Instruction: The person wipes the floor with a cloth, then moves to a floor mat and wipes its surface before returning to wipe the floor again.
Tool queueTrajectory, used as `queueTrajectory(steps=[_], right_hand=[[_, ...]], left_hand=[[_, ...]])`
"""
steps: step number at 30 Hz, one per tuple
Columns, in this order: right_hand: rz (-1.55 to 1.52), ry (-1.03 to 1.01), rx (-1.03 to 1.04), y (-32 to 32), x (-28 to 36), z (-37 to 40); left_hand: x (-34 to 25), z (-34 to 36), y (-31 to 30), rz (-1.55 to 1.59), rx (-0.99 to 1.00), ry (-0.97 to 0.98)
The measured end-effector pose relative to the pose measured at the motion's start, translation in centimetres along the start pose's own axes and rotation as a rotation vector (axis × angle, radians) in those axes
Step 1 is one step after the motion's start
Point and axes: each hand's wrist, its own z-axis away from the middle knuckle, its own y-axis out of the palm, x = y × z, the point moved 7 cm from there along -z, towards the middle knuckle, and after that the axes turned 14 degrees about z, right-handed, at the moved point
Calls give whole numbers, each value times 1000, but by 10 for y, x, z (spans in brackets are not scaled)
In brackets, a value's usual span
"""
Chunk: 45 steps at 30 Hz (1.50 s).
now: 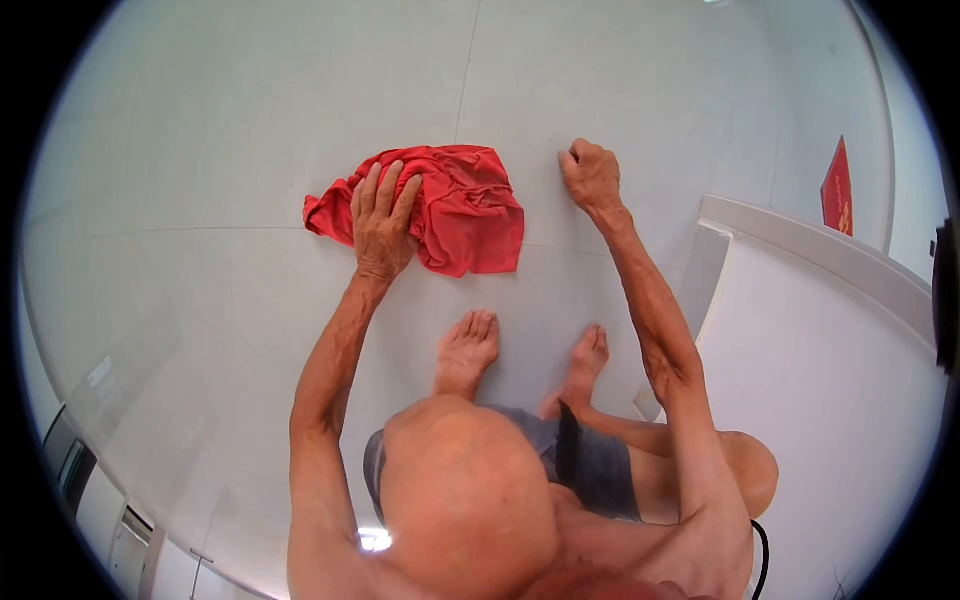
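A crumpled red cloth [465,210] is spread on the pale tiled floor [250,130] in front of my feet. My left hand [385,220] lies on the cloth's left part, palm down, its fingers stretched out and slightly apart, pressing on the fabric. To the right of the cloth and apart from it, my right hand [592,178] is closed in a fist on the floor. I see nothing in it.
My bare left foot [467,345] and right foot [588,355] are just behind the cloth. A white ledged panel [820,340] stands close on my right. Beyond it, a red sign [838,190] is on the wall side. Dark-framed furniture [68,460] shows at lower left.
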Motion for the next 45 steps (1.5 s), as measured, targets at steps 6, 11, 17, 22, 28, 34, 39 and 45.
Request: queueTrajectory(steps=[6, 11, 17, 22, 28, 34, 39, 45], right_hand=[[6, 5, 5, 1, 4, 0], [13, 60, 51, 4, -2, -3], [-3, 89, 44, 7, 2, 0], [39, 131, 98, 11, 10, -1], [12, 184, 94, 12, -7, 0], [48, 222, 154, 4, -12, 1], [10, 176, 101, 8, -4, -1], [0, 187, 95, 12, -3, 1]], left_hand=[[-3, -1, -2, 20, -15, -5], [-4, -2, -4, 9, 4, -15], [-1, 0, -2, -3, -11, 0], [-1, 0, -2, 15, 12, -6], [0, 1, -1, 31, 10, -20], [-3, -1, -4, 18, 15, -11], [1, 2, 1, 25, 8, -9], [1, 3, 3, 11, 11, -14]])
